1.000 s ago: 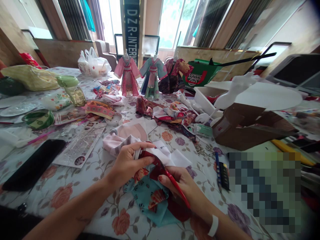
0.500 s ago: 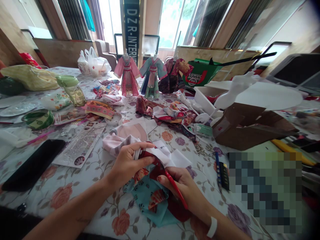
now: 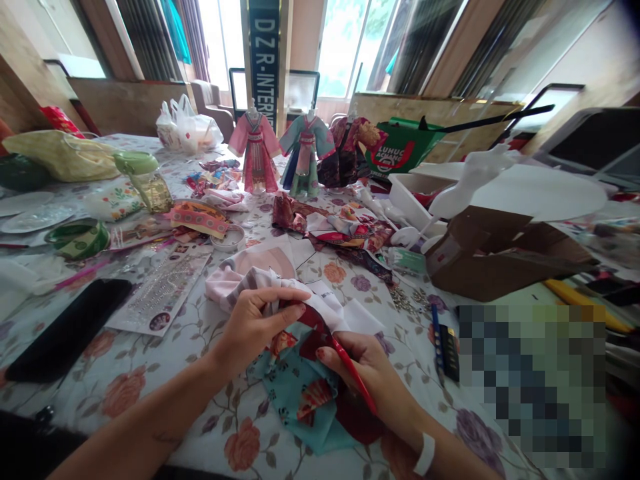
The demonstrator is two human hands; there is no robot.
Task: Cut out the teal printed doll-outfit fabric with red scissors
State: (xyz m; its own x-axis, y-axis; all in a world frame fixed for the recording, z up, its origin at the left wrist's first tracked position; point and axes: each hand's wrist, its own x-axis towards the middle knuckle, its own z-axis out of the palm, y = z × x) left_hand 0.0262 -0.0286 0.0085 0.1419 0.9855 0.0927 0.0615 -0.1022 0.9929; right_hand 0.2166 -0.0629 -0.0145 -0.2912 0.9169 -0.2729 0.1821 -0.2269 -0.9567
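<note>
My left hand [image 3: 257,327] pinches the edge of a dark red cloth [image 3: 311,325] between thumb and fingers. My right hand [image 3: 373,363] is closed around red-handled scissors [image 3: 356,375], whose blades lie along the red cloth's right edge and are mostly hidden. Turquoise cloth [image 3: 290,390] with small dark prints and orange-red patterned patches lies bunched below both hands. Just beyond them rest pale pink and grey-striped fabric [image 3: 225,288] and a white piece with dark lettering [image 3: 327,293].
Two small robes, one pink [image 3: 253,150] and one teal [image 3: 307,153], stand at the back. Patterned scraps [image 3: 350,230] lie mid-table. A phone [image 3: 70,327] and bead sheet [image 3: 163,287] are left; a cardboard box [image 3: 480,260] and blue pen [image 3: 437,337] are right.
The left thumb has drawn back slightly up and left, and more of the dark red cloth shows between the hands. The scissors stay in the right hand, barely moved.
</note>
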